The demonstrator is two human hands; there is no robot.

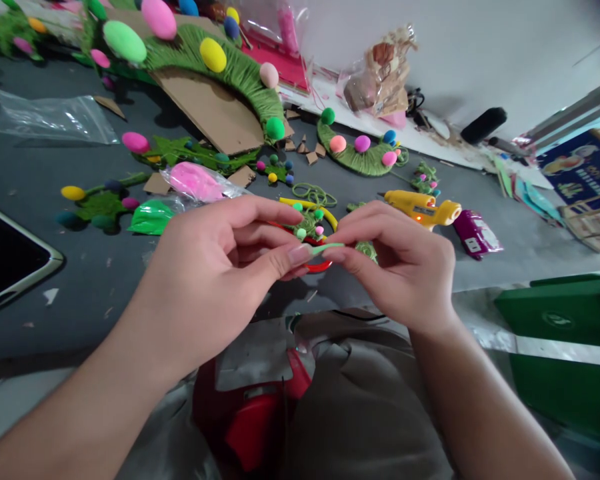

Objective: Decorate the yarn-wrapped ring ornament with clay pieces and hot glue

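Between my two hands, a thin light-green strip (329, 247) is stretched, pinched at each end by thumb and fingers. My left hand (225, 257) closes on its left end and my right hand (395, 253) on its right end. Just beyond the fingertips lies a small green yarn piece (307, 224) with pink and green balls, partly hidden by my left fingers. Red and yellow curved pieces show around it. A green spiral piece (367, 251) is partly covered by my right hand.
A yellow glue gun (423, 208) with a lit orange light lies beyond my right hand, beside a purple packet (477, 235). Green yarn crescents (363, 159) with coloured balls, cardboard (210, 110) and plastic bags lie farther back. A tablet-like device (10, 257) is at the left.
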